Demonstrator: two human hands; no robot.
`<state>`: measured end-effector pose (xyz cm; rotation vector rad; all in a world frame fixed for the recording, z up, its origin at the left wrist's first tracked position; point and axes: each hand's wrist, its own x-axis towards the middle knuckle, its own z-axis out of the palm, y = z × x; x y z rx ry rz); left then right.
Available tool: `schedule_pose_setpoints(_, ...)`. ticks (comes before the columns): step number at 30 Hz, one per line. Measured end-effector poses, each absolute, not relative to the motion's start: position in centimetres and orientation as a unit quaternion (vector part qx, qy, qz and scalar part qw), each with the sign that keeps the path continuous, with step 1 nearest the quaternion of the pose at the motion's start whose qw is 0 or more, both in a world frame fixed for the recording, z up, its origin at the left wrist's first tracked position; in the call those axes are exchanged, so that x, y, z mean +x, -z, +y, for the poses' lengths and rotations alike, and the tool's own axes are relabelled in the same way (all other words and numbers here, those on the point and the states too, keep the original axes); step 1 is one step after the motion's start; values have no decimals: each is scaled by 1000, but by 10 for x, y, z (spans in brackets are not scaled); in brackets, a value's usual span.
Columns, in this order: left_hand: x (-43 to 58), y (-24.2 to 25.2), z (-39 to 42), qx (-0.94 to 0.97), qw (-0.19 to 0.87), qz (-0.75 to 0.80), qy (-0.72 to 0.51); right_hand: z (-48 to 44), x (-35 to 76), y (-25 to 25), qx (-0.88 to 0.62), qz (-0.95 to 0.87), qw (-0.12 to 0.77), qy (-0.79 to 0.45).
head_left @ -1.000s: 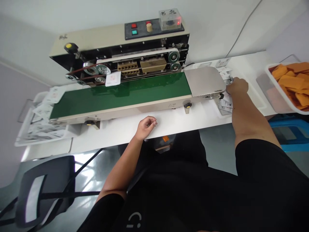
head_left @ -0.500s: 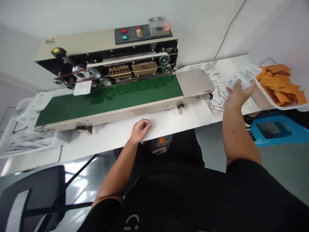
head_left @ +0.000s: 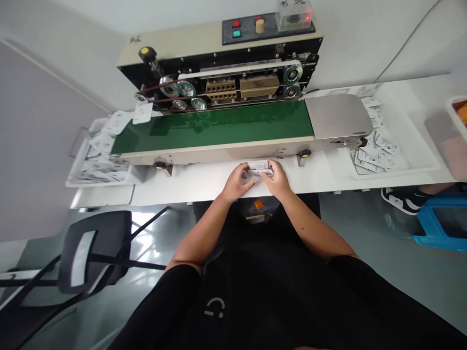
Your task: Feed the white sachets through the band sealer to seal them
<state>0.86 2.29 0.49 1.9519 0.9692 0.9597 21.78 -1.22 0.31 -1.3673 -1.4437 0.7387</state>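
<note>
Both hands meet over the table's front edge, around a small stack of white printed sachets (head_left: 258, 166). My left hand (head_left: 236, 183) grips the stack's left end, and my right hand (head_left: 278, 181) is closed on its right end. Just behind them runs the green conveyor belt (head_left: 219, 127) of a band sealing machine (head_left: 204, 53). One white sachet (head_left: 142, 113) hangs at the belt's left end, by the rollers. More white sachets (head_left: 379, 150) lie in a shallow white tray (head_left: 419, 167) to the right.
A white bin (head_left: 135, 174) heaped with sachets stands at the belt's left end. At the far right is a bin (head_left: 447, 141) with orange packets (head_left: 462, 114). A black chair (head_left: 98, 248) is at lower left; a blue stool (head_left: 440, 218) and a person's shoe (head_left: 401, 200) are at lower right.
My right hand has come from the right-hand tray to the middle with the sachets, and my left hand has closed on them too. The view has swung left.
</note>
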Motion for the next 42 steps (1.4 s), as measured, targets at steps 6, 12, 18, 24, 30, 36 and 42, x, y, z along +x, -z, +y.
schedule_pose_setpoints(6,11,7,28,755,333,426,-371,-6,218,11,-594,-587,459,-303)
schedule_pose_setpoints(12,12,6,27,754,340,425,-367,-16,220,11,-577,-582,495,-288)
schedule_pose_setpoints(18,12,6,28,732,341,460,-369,-17,219,6,-577,-556,520,-295)
schedule_pose_setpoints(24,11,11,31,685,415,452,-394,-19,219,9,-586,-410,561,-417)
schedule_pose_setpoints(30,10,14,32,670,429,450,-406,-24,221,-13,-573,-366,603,-417)
schedule_pose_setpoints(36,9,14,33,689,404,449,-400,10,274,-108,-492,-421,668,-367)
schedule_pose_setpoints(42,8,11,32,714,372,442,-396,85,352,-169,-517,-344,674,-401)
